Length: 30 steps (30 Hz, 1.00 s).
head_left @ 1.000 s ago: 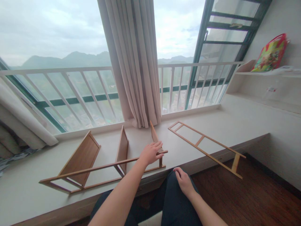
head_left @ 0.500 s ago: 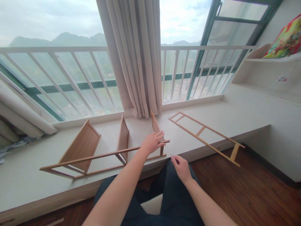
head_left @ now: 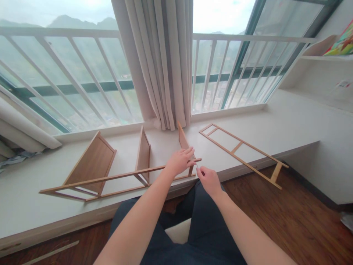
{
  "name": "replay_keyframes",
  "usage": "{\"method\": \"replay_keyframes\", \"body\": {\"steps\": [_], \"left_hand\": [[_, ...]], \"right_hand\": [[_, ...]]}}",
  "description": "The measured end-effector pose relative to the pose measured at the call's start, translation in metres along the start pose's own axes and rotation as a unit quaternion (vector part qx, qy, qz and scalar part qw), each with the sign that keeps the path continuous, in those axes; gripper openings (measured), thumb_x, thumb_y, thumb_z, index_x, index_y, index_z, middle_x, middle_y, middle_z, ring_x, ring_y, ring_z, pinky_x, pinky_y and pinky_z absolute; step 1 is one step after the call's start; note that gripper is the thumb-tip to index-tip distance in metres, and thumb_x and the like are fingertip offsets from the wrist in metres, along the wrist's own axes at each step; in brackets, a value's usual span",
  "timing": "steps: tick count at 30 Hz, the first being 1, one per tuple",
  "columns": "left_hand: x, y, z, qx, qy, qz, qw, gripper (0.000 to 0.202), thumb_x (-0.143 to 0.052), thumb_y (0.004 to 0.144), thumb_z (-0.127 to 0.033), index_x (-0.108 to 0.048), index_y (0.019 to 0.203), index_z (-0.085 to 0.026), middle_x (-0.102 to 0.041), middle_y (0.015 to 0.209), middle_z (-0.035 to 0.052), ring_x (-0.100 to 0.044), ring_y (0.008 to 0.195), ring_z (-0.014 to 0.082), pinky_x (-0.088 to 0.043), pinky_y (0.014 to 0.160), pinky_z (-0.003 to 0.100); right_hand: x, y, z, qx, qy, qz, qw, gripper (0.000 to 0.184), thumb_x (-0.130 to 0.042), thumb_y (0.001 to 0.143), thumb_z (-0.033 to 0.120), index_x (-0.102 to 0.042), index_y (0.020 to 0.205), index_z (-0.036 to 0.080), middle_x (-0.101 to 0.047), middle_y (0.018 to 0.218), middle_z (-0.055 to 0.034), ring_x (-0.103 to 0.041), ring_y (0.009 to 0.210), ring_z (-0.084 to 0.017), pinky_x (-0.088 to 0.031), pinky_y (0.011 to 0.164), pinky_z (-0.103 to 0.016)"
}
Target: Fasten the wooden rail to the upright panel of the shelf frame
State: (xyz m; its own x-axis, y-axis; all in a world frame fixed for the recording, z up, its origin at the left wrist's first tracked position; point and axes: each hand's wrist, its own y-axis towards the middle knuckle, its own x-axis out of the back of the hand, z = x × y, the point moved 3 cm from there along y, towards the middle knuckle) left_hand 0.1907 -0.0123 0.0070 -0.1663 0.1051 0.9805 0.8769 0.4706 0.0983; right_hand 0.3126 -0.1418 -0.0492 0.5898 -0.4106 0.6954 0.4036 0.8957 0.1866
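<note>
A wooden shelf frame (head_left: 116, 178) lies on its side, with a left board (head_left: 89, 162), a middle board (head_left: 142, 156) and a right board (head_left: 182, 138) standing up from it. My left hand (head_left: 178, 161) grips the frame's right end, fingers over the right board and thumb near the rail. Just beside it, my right hand (head_left: 210, 180) is closed in a pinch on a thin metal piece (head_left: 196, 165), whose tip is at the rail's end. Whether that piece is a screw or a key is too small to tell.
A loose ladder-like wooden side frame (head_left: 236, 148) lies to the right, overhanging the edge of the white window ledge (head_left: 284, 141). Behind are a beige curtain (head_left: 161, 66) and a white railing (head_left: 74, 33). A wall shelf (head_left: 317, 58) juts out at right.
My right hand has moved up from beside the ledge's edge to the frame's right end, bringing the thin metal piece to the rail. My left hand stays on the frame. The view has tilted down.
</note>
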Motion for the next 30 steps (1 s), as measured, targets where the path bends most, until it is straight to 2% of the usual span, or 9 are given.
{"method": "replay_keyframes", "body": {"steps": [18, 30], "left_hand": [[0.006, -0.004, -0.006, 0.012, 0.005, -0.001, 1.000, 0.060, -0.045, 0.098, -0.044, -0.043, 0.154, -0.021, -0.040, 0.163, 0.0049, -0.052, 0.137, 0.0291, -0.046, 0.111, 0.048], [0.004, -0.004, -0.005, 0.013, 0.009, -0.004, 1.000, 0.059, -0.046, 0.098, -0.042, -0.043, 0.154, -0.024, -0.040, 0.163, 0.0043, -0.052, 0.137, 0.0277, -0.047, 0.110, 0.046]], "right_hand": [[-0.001, 0.007, 0.000, 0.000, -0.014, 0.006, 1.000, 0.043, -0.043, 0.097, 0.047, -0.040, 0.063, 0.021, -0.047, 0.057, 0.0012, -0.035, 0.056, -0.014, -0.022, 0.058, -0.028], [0.002, 0.007, 0.010, -0.012, -0.073, 0.008, 0.997, 0.041, -0.047, 0.099, 0.038, -0.042, 0.063, 0.021, -0.048, 0.057, 0.0007, -0.033, 0.058, -0.015, -0.019, 0.059, -0.029]]}}
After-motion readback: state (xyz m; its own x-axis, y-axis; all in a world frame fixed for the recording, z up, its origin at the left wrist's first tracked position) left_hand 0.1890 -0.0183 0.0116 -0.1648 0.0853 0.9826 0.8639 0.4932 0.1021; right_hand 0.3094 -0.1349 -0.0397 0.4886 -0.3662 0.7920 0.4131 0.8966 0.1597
